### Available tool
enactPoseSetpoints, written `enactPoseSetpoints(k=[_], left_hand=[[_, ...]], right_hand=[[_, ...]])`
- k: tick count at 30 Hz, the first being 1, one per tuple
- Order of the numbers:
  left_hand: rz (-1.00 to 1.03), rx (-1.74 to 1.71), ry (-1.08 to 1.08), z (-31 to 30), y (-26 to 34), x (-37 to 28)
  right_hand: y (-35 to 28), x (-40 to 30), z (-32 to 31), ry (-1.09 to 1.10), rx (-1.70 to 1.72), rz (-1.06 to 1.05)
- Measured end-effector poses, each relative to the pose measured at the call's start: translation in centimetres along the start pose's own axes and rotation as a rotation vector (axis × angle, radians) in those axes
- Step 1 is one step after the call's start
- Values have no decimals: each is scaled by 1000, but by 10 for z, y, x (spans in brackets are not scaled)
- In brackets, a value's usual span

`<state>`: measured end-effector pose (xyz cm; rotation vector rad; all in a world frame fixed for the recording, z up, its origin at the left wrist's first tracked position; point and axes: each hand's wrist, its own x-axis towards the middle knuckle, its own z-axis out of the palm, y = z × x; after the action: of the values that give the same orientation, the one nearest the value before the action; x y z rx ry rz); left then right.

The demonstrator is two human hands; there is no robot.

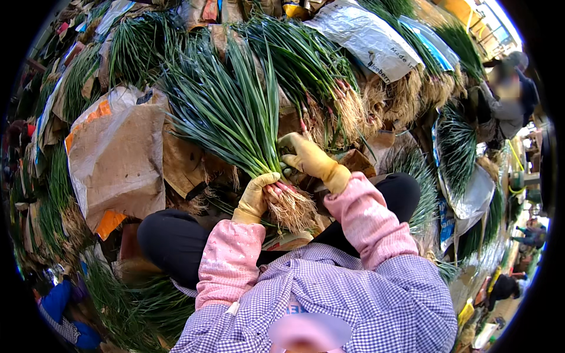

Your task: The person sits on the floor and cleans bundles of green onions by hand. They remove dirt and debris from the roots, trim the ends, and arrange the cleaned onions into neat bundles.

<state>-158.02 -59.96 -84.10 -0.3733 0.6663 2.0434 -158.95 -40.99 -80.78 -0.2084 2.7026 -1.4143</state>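
Note:
My left hand (254, 198), in a yellow glove, grips a bunch of long-leaved green plants (240, 128) near their bases. The thumb lies across the front of the stems. Pink stem bases and a mass of pale, stringy roots (293, 211) stick out below the grip, towards my body. The long leaves fan up and away to the left. My right hand (314, 161), gloved the same way, is just to the right of the bunch with its fingers curved and apart. Nothing shows between them; whether the fingertips touch the leaves is unclear.
Beyond the bunch lie more rooted plants (348, 106). Brown paper sacking (121, 163) is at the left, and a printed white sack (366, 37) covers plants at the upper right. My bent knees (174, 247) flank the work. Other people (514, 95) are near the rim.

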Motion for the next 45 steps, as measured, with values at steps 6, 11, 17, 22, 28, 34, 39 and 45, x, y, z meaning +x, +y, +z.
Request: enactPoseSetpoints(k=[6, 11, 17, 22, 28, 34, 39, 45], left_hand=[[140, 98, 73, 1, -5, 6], [159, 127, 22, -4, 2, 5], [347, -153, -286, 23, 8, -9], [288, -229, -302, 13, 5, 7], [305, -286, -516, 39, 32, -23], [394, 21, -438, 42, 29, -10], [332, -245, -395, 42, 19, 4], [385, -162, -288, 45, 27, -11]], right_hand=[[-3, 10, 14, -86, -492, 88], [9, 12, 24, 87, -455, 260], [13, 10, -31, -538, -207, 307], [87, 73, -138, 503, -319, 536], [29, 50, -126, 395, -285, 454], [37, 7, -96, -4, -230, 142], [62, 53, -137, 287, -752, 389], [-13, 39, -123, 222, -11, 324]])
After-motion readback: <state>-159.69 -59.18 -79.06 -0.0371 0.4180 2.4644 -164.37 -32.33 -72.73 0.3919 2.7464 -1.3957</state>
